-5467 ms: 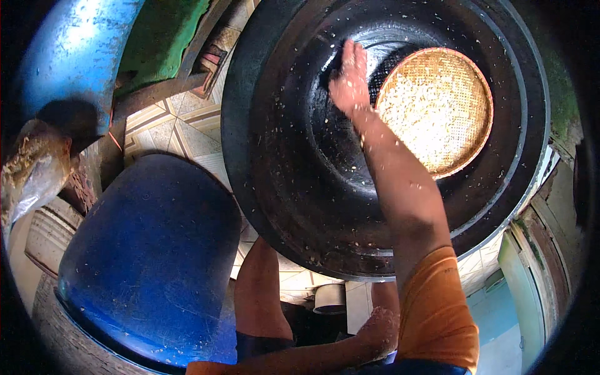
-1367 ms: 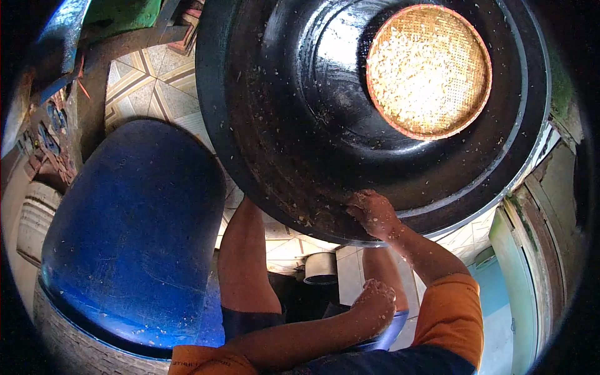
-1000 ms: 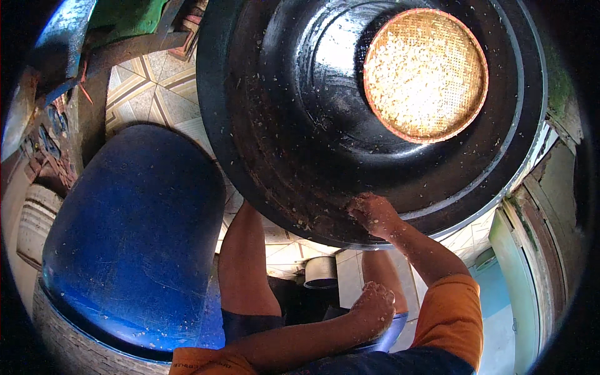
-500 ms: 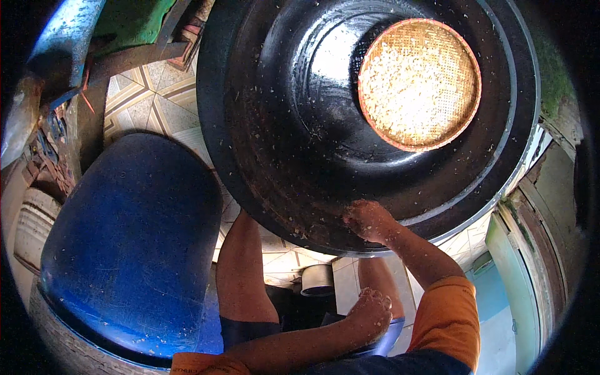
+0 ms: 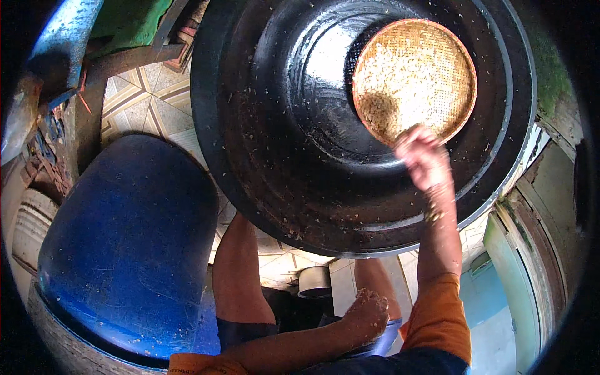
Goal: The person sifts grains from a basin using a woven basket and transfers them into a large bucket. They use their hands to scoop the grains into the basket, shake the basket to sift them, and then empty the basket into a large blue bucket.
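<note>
A round woven bamboo tray (image 5: 461, 103) with a reddish rim holds many small pale pieces (image 5: 394, 75), too small to name. It sits inside a large black round basin (image 5: 281, 206), toward its right side. My right hand (image 5: 425, 159) is over the tray's near rim, blurred by motion, so its fingers and anything in them cannot be made out. Small bits cling to my right wrist. Across my lap, my left hand (image 5: 369, 315) rests by my right knee, fingers curled in and speckled with bits; its palm is hidden.
A big blue plastic barrel (image 5: 125, 250) stands to my left. On the tiled floor (image 5: 140, 100) between my legs is a small metal pot (image 5: 314, 282). A pale blue-green panel (image 5: 494, 294) is at the right, and a green item (image 5: 134, 25) at the upper left.
My right hand has moved up and to the right, from the basin's near edge to the tray's near rim, and now casts a shadow on the pieces. My left hand has stayed by the knee.
</note>
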`<action>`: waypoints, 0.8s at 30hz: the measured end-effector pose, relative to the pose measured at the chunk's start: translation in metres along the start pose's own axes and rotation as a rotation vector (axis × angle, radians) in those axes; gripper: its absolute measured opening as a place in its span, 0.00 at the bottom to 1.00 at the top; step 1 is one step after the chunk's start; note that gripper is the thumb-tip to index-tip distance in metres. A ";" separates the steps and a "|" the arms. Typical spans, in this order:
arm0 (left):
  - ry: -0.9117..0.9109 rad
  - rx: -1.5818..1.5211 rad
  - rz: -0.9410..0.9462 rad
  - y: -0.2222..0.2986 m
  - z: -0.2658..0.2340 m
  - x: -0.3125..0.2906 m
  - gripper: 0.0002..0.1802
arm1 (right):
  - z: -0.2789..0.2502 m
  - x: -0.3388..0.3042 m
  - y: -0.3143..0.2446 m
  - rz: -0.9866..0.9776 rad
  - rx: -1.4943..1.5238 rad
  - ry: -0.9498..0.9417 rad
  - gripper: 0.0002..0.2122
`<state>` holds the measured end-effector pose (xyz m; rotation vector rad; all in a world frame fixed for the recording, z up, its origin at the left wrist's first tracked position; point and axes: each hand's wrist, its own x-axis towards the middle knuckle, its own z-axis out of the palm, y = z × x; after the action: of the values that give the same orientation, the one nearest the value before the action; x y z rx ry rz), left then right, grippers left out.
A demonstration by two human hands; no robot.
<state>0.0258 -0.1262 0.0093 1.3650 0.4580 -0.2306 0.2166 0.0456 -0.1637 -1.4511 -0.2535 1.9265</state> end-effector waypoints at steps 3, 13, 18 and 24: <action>-0.179 0.046 -0.013 0.006 -0.011 0.003 0.15 | -0.030 0.027 -0.036 -0.329 -0.284 0.177 0.04; -0.158 0.124 0.046 0.007 -0.014 0.006 0.14 | -0.071 0.014 0.088 -0.432 -1.124 1.221 0.35; -0.223 0.148 -0.005 0.006 -0.016 0.011 0.14 | -0.084 0.020 0.127 -0.032 0.346 0.872 0.29; -0.097 0.278 0.111 -0.007 0.001 0.009 0.11 | -0.093 0.034 0.118 -0.016 0.610 0.681 0.15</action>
<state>0.0316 -0.1277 -0.0007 1.6381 0.2742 -0.2754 0.2472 -0.0430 -0.2861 -1.5441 0.5819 1.2223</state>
